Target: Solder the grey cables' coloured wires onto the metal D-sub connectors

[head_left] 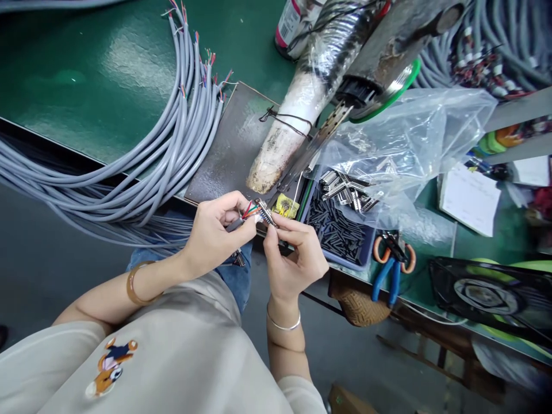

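Left hand (221,230) clamped on the cable (235,224), its coloured wires at the connector (265,213); right hand (293,256) pinches the connector, near the tray (367,247).

Pale light throws patchy glare on the green tabletop (142,64); edges look stretched.

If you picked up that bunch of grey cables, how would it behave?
The grey cables would probably sag but spring a little, as they lie in smooth, wide curves. So many together may feel heavy and drag over the edge of the green table. The thin coloured wires at their ends look easy to bend or snag.
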`<state>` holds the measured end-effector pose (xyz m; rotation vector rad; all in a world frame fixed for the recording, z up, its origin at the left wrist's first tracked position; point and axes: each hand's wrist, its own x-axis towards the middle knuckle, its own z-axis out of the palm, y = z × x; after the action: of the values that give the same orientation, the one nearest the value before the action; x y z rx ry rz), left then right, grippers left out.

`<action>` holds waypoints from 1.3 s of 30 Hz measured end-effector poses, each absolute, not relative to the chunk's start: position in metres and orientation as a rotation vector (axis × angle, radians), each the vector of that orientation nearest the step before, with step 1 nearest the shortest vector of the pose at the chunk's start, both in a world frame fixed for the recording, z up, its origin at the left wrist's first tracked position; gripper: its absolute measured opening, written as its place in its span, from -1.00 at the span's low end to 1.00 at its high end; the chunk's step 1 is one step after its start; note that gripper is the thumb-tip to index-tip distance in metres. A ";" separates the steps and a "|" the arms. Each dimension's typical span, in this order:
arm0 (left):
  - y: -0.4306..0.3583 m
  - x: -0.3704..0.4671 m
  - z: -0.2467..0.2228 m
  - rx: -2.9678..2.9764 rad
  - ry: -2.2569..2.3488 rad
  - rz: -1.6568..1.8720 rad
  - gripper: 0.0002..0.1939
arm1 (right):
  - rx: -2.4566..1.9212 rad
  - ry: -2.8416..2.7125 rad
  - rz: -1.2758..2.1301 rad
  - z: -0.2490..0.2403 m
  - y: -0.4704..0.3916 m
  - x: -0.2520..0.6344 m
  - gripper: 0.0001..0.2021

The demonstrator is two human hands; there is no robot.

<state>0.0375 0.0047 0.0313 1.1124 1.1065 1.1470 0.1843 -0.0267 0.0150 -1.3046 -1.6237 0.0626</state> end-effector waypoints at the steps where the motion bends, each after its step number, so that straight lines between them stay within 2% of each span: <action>1: 0.004 0.038 0.031 1.140 1.126 1.163 -0.85 | -1.304 -1.629 0.049 0.015 -0.026 0.184 -0.82; 25: 0.014 0.041 0.033 1.394 1.193 1.233 -0.84 | -1.326 -1.669 -0.025 0.019 -0.016 0.181 -0.84; 39: 0.010 0.039 0.033 1.183 1.175 1.101 -0.83 | -1.293 -1.779 -0.193 0.012 -0.024 0.187 -0.82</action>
<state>0.0386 0.0101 0.0334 1.1834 1.1752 1.1007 0.1874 -0.0245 0.0122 -1.2931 -1.7794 -0.1934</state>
